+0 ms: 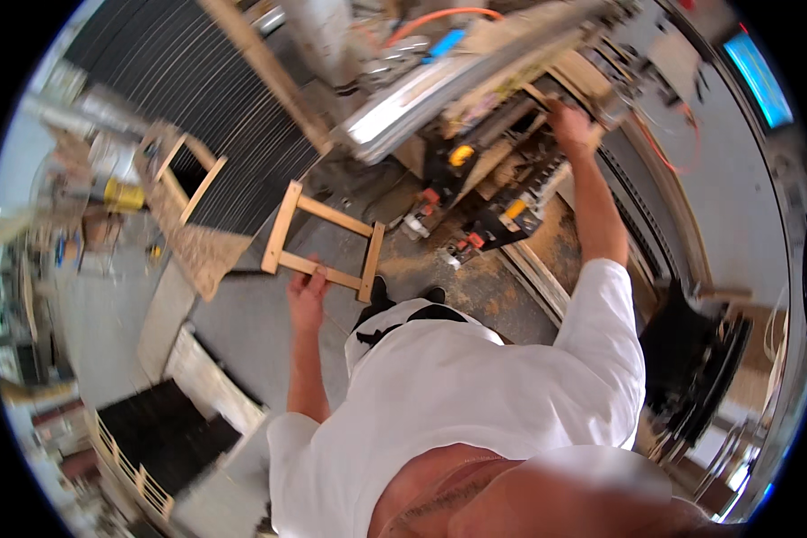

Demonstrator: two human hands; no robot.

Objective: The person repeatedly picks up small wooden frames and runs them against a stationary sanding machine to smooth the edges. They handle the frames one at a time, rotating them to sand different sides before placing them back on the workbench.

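Note:
My left hand (308, 294) is closed on the lower rail of a small wooden frame (282, 229). The frame is made of light wooden bars around an open middle and hangs tilted in front of my legs. My right hand (572, 130) reaches far out to the upper right, over a woodworking machine (484, 224) with metal parts and red and yellow fittings. Its fingers are curled beside a pale piece of wood (536, 95). Blur and the machine parts hide what they grip.
A similar wooden frame (204, 190) lies on a brown board (208, 251) at left, near a large black ribbed stack (197, 108). A long metal beam (421, 99) spans the machine. Sawdust (480, 278) covers the floor below. A lit screen (758, 76) stands at far right.

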